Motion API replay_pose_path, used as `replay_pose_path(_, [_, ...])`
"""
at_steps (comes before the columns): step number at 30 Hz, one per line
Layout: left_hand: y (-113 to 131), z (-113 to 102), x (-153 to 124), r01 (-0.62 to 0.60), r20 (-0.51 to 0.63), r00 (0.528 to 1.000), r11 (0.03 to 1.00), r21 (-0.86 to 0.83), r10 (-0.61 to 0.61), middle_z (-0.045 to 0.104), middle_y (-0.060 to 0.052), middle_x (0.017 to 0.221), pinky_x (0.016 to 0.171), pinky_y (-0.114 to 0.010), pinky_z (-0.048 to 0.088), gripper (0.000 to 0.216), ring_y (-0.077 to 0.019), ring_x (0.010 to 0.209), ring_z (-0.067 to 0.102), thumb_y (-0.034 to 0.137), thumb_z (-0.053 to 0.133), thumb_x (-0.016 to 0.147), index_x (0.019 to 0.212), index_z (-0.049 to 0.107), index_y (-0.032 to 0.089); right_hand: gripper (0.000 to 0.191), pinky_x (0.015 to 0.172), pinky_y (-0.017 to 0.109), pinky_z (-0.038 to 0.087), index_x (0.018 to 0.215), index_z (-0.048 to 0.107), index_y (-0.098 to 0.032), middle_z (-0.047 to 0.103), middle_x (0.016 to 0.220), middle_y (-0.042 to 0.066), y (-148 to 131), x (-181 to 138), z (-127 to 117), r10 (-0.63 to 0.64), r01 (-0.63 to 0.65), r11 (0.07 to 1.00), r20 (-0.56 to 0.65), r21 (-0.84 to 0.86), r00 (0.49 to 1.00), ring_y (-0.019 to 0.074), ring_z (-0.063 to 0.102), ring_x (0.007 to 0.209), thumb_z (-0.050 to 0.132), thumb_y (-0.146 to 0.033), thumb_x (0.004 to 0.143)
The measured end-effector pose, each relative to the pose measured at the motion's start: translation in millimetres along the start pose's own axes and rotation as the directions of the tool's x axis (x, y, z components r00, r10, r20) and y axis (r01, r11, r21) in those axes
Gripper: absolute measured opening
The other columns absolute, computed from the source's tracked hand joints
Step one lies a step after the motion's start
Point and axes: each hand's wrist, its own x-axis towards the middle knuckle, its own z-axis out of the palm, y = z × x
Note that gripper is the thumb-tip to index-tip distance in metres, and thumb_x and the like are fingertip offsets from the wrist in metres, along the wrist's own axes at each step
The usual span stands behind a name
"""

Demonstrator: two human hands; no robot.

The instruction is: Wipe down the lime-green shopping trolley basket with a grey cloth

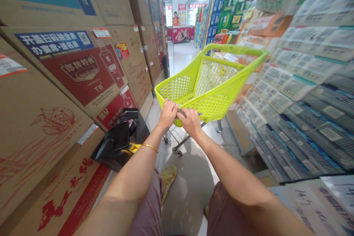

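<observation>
A lime-green plastic shopping cart (221,97) stands askew in front of me, its basket of pierced walls rising to a higher rim at the far right. My left hand (168,112) is closed over the low near edge of the cart, and a gold bangle circles that wrist. Close beside it, my right hand (190,121) also grips this edge with bent fingers. A thin dark piece shows between and just past the hands; whether it belongs to the cart cannot be made out. Few contents are visible inside the basket.
Tall stacks of cardboard cartons (83,66) line the left side. A black bag (121,136) sits low against them. Packaged goods (298,92) fill sloping shelves on the right. Tiled floor (182,59) runs ahead to a red counter (184,34), where a person (176,19) stands.
</observation>
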Motion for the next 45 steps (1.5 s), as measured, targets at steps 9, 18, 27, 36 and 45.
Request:
replay_pose_path(9, [1, -3, 1, 0.0, -0.015, 1.0, 1.0, 0.004, 0.0, 0.041, 0.002, 0.062, 0.102, -0.039, 0.033, 0.028, -0.0147, 0.069, 0.044, 0.026, 0.033, 0.088, 0.061, 0.027, 0.022, 0.022, 0.068, 0.03, 0.022, 0.094, 0.063, -0.029, 0.06, 0.096, 0.002, 2, -35, 25, -0.106, 0.102, 0.994, 0.198, 0.028, 0.975, 0.0157, 0.044, 0.081, 0.043, -0.024, 0.089])
replay_pose_path(18, [3, 0, 1, -0.007, -0.033, 0.999, 1.0, -0.002, 0.007, 0.041, 0.002, 0.063, 0.102, -0.039, 0.033, 0.028, -0.0152, 0.069, 0.044, 0.026, 0.033, 0.088, 0.061, 0.029, 0.022, 0.024, 0.071, 0.031, 0.024, 0.097, 0.062, -0.03, 0.06, 0.098, 0.002, 1, -8, 5, -0.011, 0.011, 0.999, -0.02, -0.037, 1.0, 0.0166, 0.043, 0.08, 0.04, -0.025, 0.09])
replay_pose_path(27, [3, -1, 1, 0.005, -0.001, 1.0, 1.0, 0.007, -0.005, 0.043, 0.002, 0.064, 0.102, -0.038, 0.032, 0.027, -0.0148, 0.071, 0.046, 0.027, 0.032, 0.089, 0.062, 0.031, 0.022, 0.023, 0.072, 0.03, 0.024, 0.1, 0.061, -0.03, 0.058, 0.102, 0.003, 7, -16, 11, -0.014, 0.014, 1.0, 0.038, 0.008, 0.999, 0.0169, 0.041, 0.083, 0.042, -0.023, 0.089])
replay_pose_path(36, [3, -1, 2, 0.015, 0.009, 1.0, 1.0, 0.012, -0.015, 0.044, 0.001, 0.064, 0.102, -0.038, 0.032, 0.028, -0.0151, 0.072, 0.046, 0.028, 0.032, 0.089, 0.061, 0.03, 0.022, 0.024, 0.072, 0.029, 0.025, 0.098, 0.062, -0.03, 0.058, 0.102, 0.003, 9, -27, 15, -0.065, 0.058, 0.997, 0.171, 0.045, 0.983, 0.0161, 0.042, 0.085, 0.041, -0.021, 0.089])
replay_pose_path(45, [4, 0, 3, 0.006, 0.054, 0.999, 1.0, -0.01, -0.006, 0.045, 0.001, 0.064, 0.1, -0.037, 0.033, 0.031, -0.0148, 0.072, 0.046, 0.031, 0.031, 0.09, 0.06, 0.032, 0.022, 0.028, 0.077, 0.032, 0.027, 0.108, 0.06, -0.032, 0.056, 0.107, 0.004, 14, -4, -4, 0.04, -0.04, 0.999, 0.0, 0.014, 0.999, 0.0176, 0.041, 0.087, 0.041, -0.022, 0.089])
